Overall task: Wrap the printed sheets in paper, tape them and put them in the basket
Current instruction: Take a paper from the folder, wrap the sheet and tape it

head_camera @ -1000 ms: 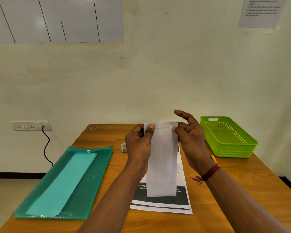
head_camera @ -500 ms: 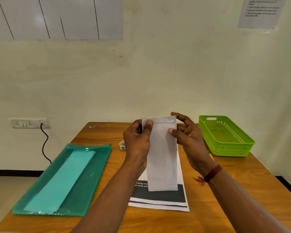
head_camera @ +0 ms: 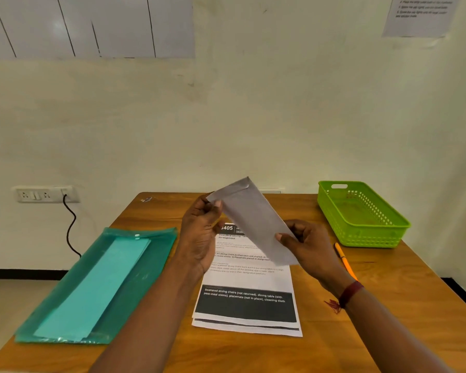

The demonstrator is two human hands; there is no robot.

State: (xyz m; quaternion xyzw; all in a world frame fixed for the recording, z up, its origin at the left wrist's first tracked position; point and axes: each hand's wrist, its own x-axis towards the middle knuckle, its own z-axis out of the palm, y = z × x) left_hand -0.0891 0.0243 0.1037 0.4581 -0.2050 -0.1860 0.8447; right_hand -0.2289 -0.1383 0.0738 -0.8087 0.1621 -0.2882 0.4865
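Note:
A long white envelope is held tilted in the air above the table, its flap end up and to the left. My left hand pinches its upper left corner with thumb and fingers. My right hand pinches its lower right edge. Under the hands lie the printed sheets, stacked flat on the wooden table, with a dark band of text near their front edge. A bright green plastic basket stands at the back right of the table with nothing visible inside.
A green transparent folder with pale sheets inside lies at the left. An orange pen lies beside the basket. A wall socket with a black cable is at the left, beyond the table.
The envelope has turned from upright to slanted. My right hand has slid from its top corner down to its lower right edge. My left hand keeps the top corner.

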